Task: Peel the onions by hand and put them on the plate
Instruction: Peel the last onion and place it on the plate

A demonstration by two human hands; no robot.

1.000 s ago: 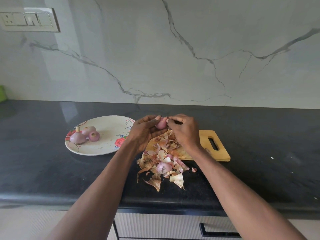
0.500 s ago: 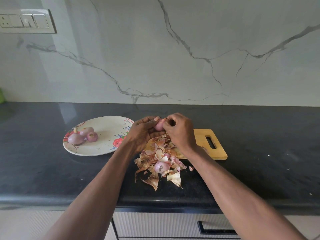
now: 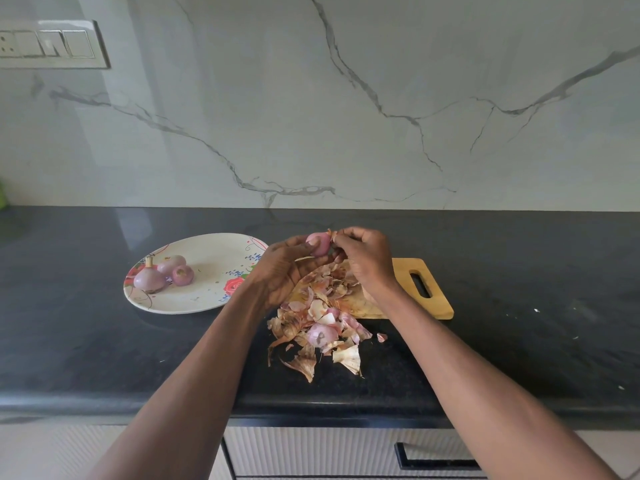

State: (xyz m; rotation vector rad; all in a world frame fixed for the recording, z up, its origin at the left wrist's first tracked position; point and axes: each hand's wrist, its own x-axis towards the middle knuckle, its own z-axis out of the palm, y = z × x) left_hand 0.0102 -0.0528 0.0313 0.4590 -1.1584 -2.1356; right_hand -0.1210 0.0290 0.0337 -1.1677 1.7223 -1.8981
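Fingers of left hand (image 3: 284, 268) cradle onion (image 3: 319, 243); right hand (image 3: 363, 261) pinches its skin

A white marble-veined wall (image 3: 381, 98) with a switch panel (image 3: 48, 45) rises behind the black countertop (image 3: 519, 271).

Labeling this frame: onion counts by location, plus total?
Onions on the plate: 3
Onion in the hands: 1
Onion in the peel pile: 1
Total: 5

Wooden cutting board (image 3: 429, 299) on black counter (image 3: 69, 341); switch panel (image 3: 52, 45) on marble wall (image 3: 346, 116).
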